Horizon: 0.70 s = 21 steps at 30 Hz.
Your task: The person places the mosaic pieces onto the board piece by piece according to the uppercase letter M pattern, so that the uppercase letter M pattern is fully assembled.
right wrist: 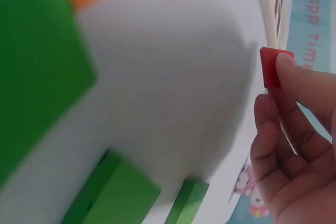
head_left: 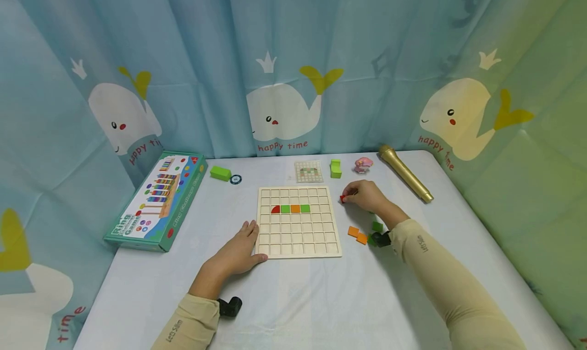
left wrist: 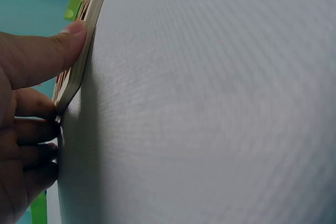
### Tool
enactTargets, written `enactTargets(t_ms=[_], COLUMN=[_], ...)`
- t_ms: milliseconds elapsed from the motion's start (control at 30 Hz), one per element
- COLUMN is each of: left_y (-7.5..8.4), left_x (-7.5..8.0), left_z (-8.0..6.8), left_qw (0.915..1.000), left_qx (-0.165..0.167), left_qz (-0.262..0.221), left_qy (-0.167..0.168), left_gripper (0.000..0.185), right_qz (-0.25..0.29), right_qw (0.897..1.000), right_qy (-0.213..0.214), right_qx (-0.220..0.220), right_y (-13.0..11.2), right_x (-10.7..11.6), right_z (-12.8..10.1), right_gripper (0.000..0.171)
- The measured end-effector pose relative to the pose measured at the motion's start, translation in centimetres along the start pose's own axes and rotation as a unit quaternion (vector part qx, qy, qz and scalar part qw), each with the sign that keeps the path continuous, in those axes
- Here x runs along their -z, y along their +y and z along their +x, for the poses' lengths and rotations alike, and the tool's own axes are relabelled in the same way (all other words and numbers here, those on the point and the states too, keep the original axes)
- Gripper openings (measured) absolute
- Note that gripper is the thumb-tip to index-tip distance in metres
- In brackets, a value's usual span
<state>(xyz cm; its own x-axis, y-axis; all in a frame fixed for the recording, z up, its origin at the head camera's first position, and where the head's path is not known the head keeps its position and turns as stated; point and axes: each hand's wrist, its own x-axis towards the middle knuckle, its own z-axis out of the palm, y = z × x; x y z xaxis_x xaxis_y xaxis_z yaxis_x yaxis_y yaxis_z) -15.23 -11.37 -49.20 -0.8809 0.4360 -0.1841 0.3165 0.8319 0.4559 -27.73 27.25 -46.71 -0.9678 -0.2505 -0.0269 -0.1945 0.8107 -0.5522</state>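
A pale wooden grid board (head_left: 298,243) lies on the table, with a row of red, green, orange and green pieces (head_left: 295,209) set in its squares. My left hand (head_left: 236,250) rests at the board's near left corner, its thumb against the near edge and its fingers along the left side. Right of the board, my right hand (head_left: 364,194) pinches a small red block (right wrist: 270,66) between thumb and fingers, just above the tabletop. Beneath that forearm lie loose orange blocks (head_left: 353,231) and green blocks (head_left: 377,226), some partly hidden by the wrist camera.
Behind the board is a small pattern card (head_left: 309,171), with a green block (head_left: 336,169) and a pink figurine (head_left: 363,165) beside it. A gold microphone (head_left: 405,174) lies at the back right. On the left are a game box (head_left: 158,202), another green block (head_left: 220,173) and a round chip (head_left: 236,179).
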Motion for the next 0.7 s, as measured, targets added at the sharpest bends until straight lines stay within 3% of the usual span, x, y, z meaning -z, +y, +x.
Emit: enactTargets(t_ms=[367,700], left_y=[0.1,-0.2], left_x=[0.1,-0.3], left_z=[0.0,0.2], left_qw=[1.0,0.9999], left_qx=[0.007,0.011], left_qz=[-0.004,0.0], left_qy=[0.0,-0.002], left_gripper=[0.086,0.087], right_qz=[0.024,0.051], right_qw=[0.999,0.997], right_qy=[-0.032,-0.062], right_qx=[-0.013,0.003], right_y=[-2.7,-4.0], right_x=[-1.1,-2.3], right_z=[0.6,1.2], right_gripper=[0.008,0.007])
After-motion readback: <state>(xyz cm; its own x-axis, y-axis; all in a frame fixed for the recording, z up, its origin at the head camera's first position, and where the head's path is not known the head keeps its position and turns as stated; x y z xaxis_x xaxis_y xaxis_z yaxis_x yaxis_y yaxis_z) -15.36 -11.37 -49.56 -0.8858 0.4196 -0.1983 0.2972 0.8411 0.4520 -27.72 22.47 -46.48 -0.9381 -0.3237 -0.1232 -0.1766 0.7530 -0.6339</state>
